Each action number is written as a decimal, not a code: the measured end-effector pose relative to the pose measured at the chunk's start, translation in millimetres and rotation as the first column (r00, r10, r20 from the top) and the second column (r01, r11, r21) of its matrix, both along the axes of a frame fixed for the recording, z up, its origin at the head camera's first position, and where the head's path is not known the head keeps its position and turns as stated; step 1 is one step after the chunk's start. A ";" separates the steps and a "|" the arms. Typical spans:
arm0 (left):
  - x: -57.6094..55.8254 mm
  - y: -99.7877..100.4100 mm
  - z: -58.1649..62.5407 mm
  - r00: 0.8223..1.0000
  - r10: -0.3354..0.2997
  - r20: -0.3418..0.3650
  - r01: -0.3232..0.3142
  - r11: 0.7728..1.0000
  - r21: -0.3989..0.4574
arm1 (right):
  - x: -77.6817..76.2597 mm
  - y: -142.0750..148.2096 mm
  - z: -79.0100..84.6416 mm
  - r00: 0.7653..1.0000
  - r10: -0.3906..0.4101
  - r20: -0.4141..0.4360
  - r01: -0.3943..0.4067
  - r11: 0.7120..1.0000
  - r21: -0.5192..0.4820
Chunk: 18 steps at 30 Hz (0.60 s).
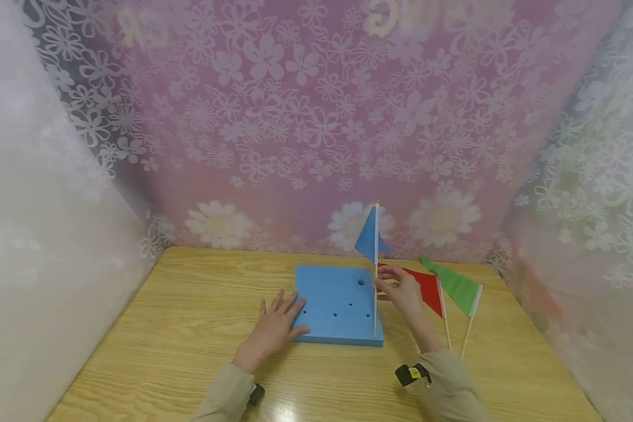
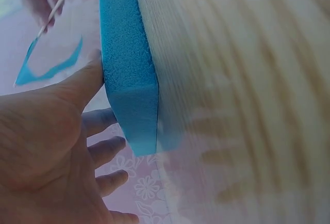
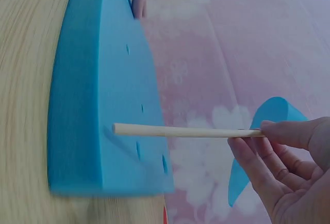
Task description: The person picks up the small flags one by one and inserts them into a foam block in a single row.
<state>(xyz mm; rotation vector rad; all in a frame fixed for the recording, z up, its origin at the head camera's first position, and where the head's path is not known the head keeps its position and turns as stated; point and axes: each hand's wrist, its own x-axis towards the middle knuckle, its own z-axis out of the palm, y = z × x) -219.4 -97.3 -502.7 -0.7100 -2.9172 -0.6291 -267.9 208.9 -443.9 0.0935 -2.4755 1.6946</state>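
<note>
Blue foam board [image 1: 324,290] meets the spread left grip [image 1: 275,322], while the right grip [image 1: 404,294] pinches 1 blue flag [image 1: 368,240] by its stick [image 3: 180,131], whose lower tip could swing should that hold loosen.

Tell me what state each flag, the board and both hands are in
Blue flag: upright, held by its stick, bottom end free.
Red flag: lying on the table, partly hidden.
Green flag: lying on the table.
Blue board: flat, visible holes empty.
Left hand: spread, touching the board.
Right hand: pinching the blue flag's stick.
</note>
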 end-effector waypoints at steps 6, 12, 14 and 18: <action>-1.1 0.2 -1.5 1.000 0.014 -0.001 -0.014 1.000 -0.016 | -7.4 -42.0 3.7 0.995 0.042 -0.088 -0.048 0.996 -0.076; -3.2 0.3 -3.1 1.000 0.021 0.003 -0.021 0.999 -0.024 | -12.2 -81.0 5.1 0.979 0.090 -0.184 -0.115 0.985 -0.131; -3.8 0.3 -3.1 1.000 0.022 0.005 -0.022 0.999 -0.024 | -12.7 -91.9 5.0 0.973 0.110 -0.201 -0.141 0.979 -0.146; -4.1 0.0 -1.9 1.000 0.020 0.012 -0.020 0.999 -0.026 | -14.1 -109.3 4.0 0.963 0.133 -0.234 -0.179 0.966 -0.187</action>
